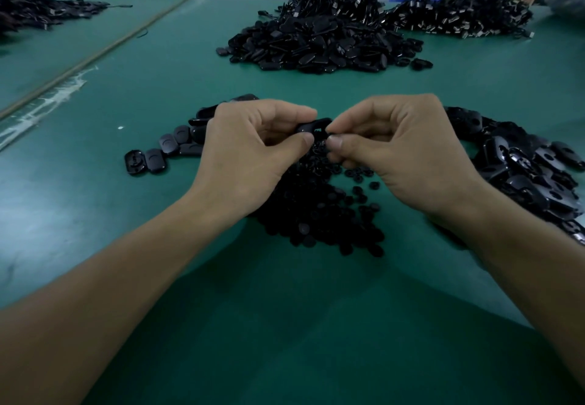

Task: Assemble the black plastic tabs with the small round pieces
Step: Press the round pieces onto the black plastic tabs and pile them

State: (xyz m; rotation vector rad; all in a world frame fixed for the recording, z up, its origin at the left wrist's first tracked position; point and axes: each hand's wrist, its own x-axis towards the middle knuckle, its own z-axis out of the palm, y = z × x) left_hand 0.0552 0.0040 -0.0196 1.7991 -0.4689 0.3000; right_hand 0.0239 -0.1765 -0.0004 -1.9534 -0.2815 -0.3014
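Green table (316, 325): over the round pieces (316, 214), our left hand (250, 151) and right hand (408, 151) pinch one tab (311, 124), likely seating a piece; next we must press it flush.

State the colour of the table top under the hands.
The table top is plain dark green, seen best in the head view.

No text, label, brand or number can be read. Pale marks (341, 49) are seen on the far pile of black tabs (316, 56), too blurred to be made out.
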